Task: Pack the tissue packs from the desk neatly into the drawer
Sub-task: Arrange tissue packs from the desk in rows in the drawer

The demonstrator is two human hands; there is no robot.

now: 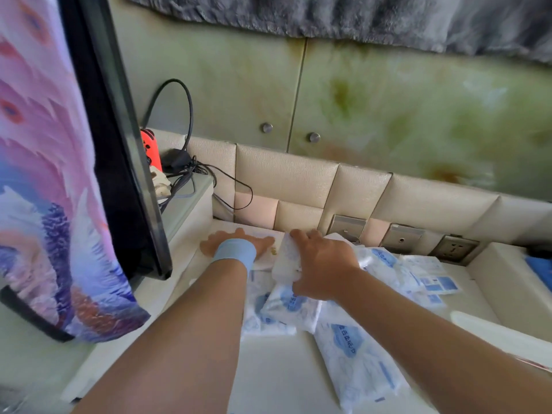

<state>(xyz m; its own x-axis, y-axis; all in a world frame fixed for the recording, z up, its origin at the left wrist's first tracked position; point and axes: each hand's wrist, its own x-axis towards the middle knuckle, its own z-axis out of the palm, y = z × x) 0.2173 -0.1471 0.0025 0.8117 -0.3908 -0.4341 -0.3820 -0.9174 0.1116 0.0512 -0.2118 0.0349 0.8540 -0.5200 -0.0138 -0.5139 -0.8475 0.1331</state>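
Ideally the right hand [324, 265], gripping an upright pack [285, 259], sets it flush beside the spot where the left hand [239, 243] lies open and flat, edges aligned

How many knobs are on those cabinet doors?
2. One knob on the left cabinet door, the other on the right door, flanking the seam. More could be hidden behind the screen at left.

Monitor [119, 174] walls left; tissue packs [358, 363] crowd right; bare desk [277, 380] between.
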